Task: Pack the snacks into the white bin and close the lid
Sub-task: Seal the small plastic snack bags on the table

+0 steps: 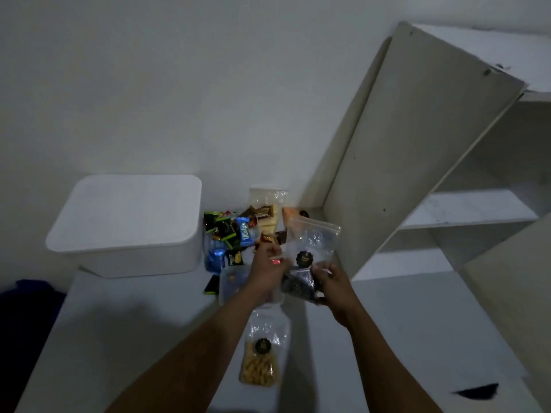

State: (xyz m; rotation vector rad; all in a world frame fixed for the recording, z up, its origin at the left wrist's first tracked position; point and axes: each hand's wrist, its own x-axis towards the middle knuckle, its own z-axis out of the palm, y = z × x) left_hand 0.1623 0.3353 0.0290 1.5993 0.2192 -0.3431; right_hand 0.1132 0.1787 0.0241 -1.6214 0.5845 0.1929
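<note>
Standing at right: white shelf unit (417, 144). White table (119, 338), bearing all items. White bin (125, 257), rear left of the table, its lid (131, 210) seated on top and yet to come off. Heap of small wrapped snacks (235, 234), just right of the bin, unpacked. Clear zip bag (313, 245), dark contents, raised over the heap; right hand (334, 284) grips its lower corner, left hand (267, 272) pinches its left edge. Judged light, limp, slippery film; best taken at the stiffer zip strip or cradled beneath. Pouch of yellow snacks (262, 353), flat on the table, nearest the person.
</note>
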